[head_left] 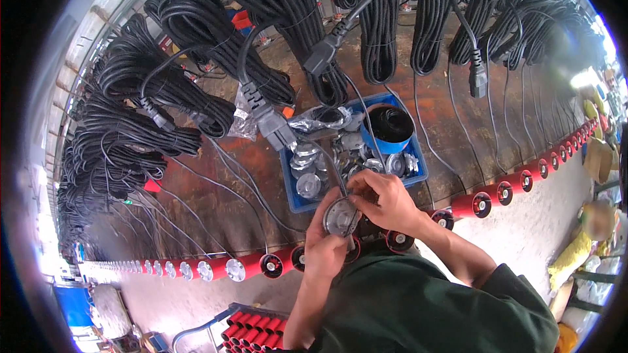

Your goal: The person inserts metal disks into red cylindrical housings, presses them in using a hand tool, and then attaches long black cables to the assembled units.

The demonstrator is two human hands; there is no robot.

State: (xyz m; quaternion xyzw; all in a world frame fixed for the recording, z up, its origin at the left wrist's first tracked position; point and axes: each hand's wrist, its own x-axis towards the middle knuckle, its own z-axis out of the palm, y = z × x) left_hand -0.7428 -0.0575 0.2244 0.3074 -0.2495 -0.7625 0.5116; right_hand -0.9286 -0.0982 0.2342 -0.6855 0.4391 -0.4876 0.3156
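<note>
Workbench [458, 124]: metal disc [341, 216] (both hands)

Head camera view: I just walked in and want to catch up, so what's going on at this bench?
A person holds a round metal disc in the left hand while the right hand works a thin wire at its top edge. Just beyond sits a blue tray of similar discs. Coiled black cables cover the bench, and red cylinders line its near edge.

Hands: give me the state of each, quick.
Left hand: closed on a round metal disc.
Right hand: fingers pinched at the disc's top edge, by a thin wire; grip unclear.
</note>
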